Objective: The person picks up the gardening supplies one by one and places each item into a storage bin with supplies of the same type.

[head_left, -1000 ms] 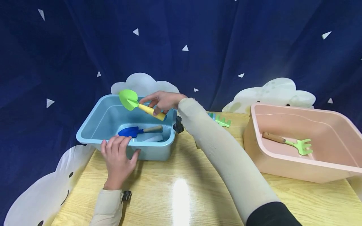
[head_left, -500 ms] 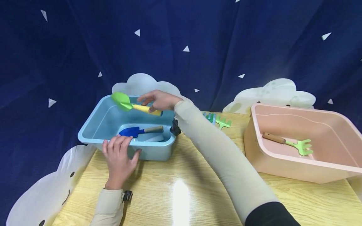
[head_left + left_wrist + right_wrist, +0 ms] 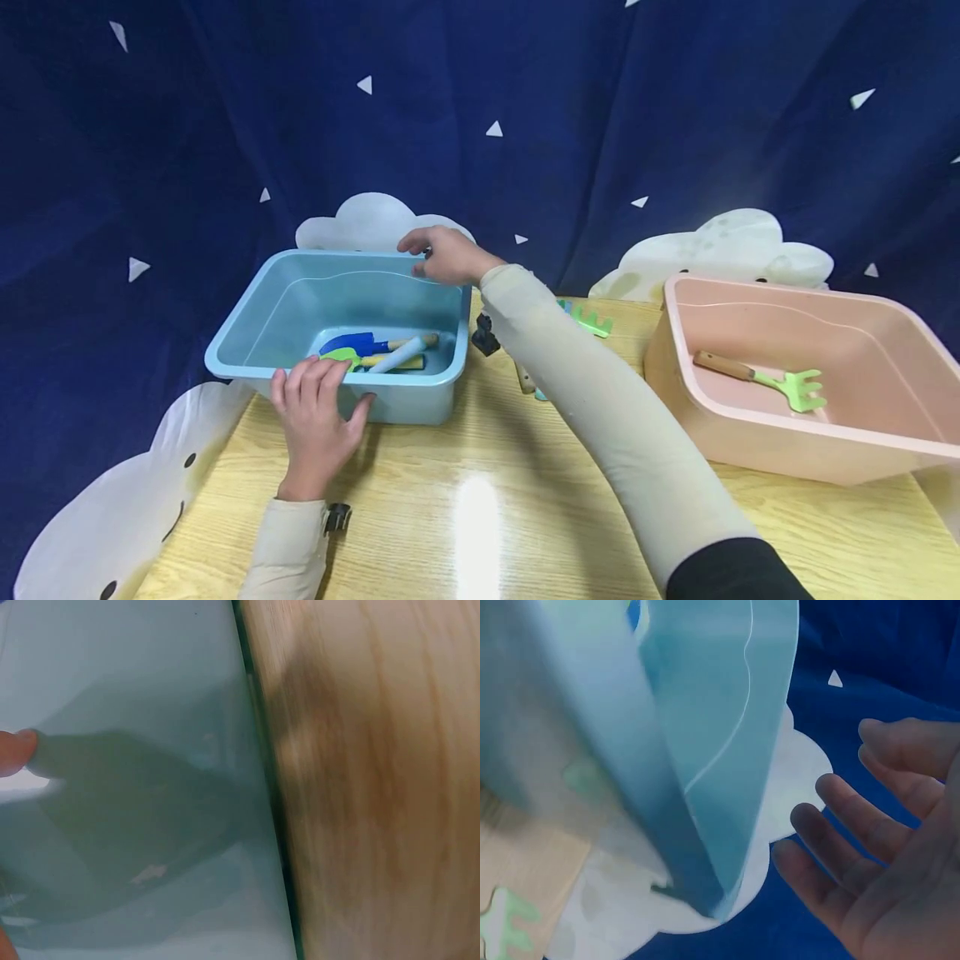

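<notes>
My left hand (image 3: 318,417) holds the front rim of the blue plastic bin (image 3: 255,321), fingers over the edge and thumb on the outer wall. In the left wrist view a fingertip (image 3: 16,752) touches the smooth bin wall. Inside the bin lie a blue trowel (image 3: 352,343) with a wooden handle, a green trowel (image 3: 341,356) with a yellow handle, and a pale blue handle (image 3: 397,356) crossing it. The green blade is partly hidden behind my left fingers. Above the bin's back right corner, my right hand (image 3: 450,254) is empty; the right wrist view shows its fingers loosely spread.
On the right stands a pink bin (image 3: 750,421) with a green hand rake (image 3: 802,390) in it. Between the bins, a green rake head (image 3: 592,321) and a wooden handle (image 3: 523,379) show around my right forearm. A dark blue curtain (image 3: 555,100) hangs behind.
My right hand has let go of the green trowel, which dropped from above the bin to its floor beside the blue one. The hand then lifted right. My left hand stayed put.
</notes>
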`<state>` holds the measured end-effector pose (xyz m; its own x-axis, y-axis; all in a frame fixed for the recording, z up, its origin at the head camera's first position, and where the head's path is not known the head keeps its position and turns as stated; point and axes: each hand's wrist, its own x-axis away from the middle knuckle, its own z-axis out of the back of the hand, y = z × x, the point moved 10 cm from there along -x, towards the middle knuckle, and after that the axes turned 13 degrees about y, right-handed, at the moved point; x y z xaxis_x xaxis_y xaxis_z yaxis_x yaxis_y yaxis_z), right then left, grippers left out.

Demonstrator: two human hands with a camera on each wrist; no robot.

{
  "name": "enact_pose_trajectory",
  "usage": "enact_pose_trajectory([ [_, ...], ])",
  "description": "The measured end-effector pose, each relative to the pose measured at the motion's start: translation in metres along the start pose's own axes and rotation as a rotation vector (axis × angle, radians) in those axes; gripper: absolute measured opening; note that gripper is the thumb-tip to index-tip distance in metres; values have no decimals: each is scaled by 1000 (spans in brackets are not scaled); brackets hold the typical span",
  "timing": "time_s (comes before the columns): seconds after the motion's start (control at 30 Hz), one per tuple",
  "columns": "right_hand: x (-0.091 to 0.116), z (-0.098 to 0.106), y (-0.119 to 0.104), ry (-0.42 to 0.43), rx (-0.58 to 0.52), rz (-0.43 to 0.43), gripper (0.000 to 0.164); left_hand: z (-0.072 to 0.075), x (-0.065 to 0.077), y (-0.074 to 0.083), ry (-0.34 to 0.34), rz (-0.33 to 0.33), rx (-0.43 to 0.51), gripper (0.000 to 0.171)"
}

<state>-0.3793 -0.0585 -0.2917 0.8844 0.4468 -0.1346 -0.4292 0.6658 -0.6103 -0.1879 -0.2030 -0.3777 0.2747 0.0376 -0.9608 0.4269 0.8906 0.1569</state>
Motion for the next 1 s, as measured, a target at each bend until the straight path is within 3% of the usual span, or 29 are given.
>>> enact_pose_trajectory([
  [0.47, 6, 25, 30, 8, 15, -106, 42, 0, 0, -9, 9, 11, 0, 59],
  [1.0, 39, 34, 72, 27, -51, -66, 39, -1, -1, -11, -1, 13, -15, 59],
])
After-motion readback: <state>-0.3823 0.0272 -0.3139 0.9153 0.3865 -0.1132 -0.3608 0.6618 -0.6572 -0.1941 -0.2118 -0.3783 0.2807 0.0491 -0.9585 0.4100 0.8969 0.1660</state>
